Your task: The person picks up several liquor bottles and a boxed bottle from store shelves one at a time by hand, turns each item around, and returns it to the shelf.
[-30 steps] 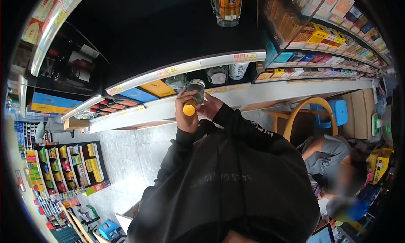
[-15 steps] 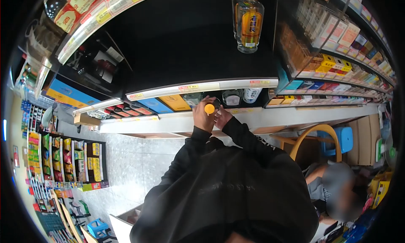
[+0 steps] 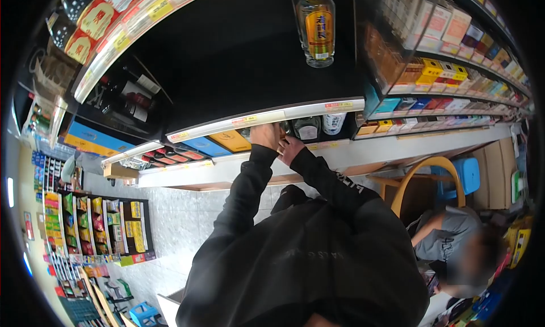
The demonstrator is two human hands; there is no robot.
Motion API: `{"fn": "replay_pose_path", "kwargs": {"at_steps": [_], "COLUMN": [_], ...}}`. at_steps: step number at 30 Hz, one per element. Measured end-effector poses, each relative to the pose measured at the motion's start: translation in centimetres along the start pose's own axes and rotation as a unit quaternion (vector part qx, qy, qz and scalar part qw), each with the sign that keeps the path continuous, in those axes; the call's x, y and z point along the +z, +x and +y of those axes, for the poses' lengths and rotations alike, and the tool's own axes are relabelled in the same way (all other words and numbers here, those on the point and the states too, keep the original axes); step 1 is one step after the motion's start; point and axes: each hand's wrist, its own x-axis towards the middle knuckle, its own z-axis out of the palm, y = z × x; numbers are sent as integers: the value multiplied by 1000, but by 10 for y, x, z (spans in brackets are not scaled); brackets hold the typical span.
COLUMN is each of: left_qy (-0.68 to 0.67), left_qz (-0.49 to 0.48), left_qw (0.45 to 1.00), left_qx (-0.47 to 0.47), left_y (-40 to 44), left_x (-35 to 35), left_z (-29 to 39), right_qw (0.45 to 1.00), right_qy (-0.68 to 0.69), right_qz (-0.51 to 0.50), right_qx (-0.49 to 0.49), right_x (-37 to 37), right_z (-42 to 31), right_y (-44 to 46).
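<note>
Lower shelf [image 3: 335,147] | left hand [image 3: 265,136], right hand [image 3: 291,150] close together, grip hidden, cannot tell | glass bottle [image 3: 307,129] just right, white container [image 3: 334,124] beyond | orange box [image 3: 231,141] left

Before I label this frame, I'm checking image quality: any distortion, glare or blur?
All in the head view: fisheye distortion bows the upper-left price rail; glare patches whiten the floor; another person's head is blurred; between left hand and right hand, it's too dark for detail.
</note>
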Motion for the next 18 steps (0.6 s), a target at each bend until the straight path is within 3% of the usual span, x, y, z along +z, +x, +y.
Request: {"fn": "replay_pose_path", "kwargs": {"at_steps": [1, 2, 3, 9, 13, 18], "left_qy": [0, 51, 102, 137, 175, 160], "left_qz": [-4, -39, -72, -42, -24, -21], "left_qw": [1000, 998, 992, 988, 980, 983], "left_qx": [5, 4, 2, 54, 89, 89], "left_y": [4, 8, 11, 21, 28, 34], "left_x": [1, 3, 7, 47, 53, 56], "left_z": [-3, -8, -12, -49, -49, -45], "right_qw": [959, 838, 962, 942, 945, 944], "right_qy": [275, 526, 236, 235, 241, 148], "right_qz": [-62, -122, 127, 236, 212, 290], "right_qx": [40, 76, 58, 48, 55, 53], "right_x": [-3, -4, 75, 87, 57, 82], "right_z": [-2, -2, -48, -54, -46, -56], "right_y": [3, 4, -17, -1, 21, 17]}}
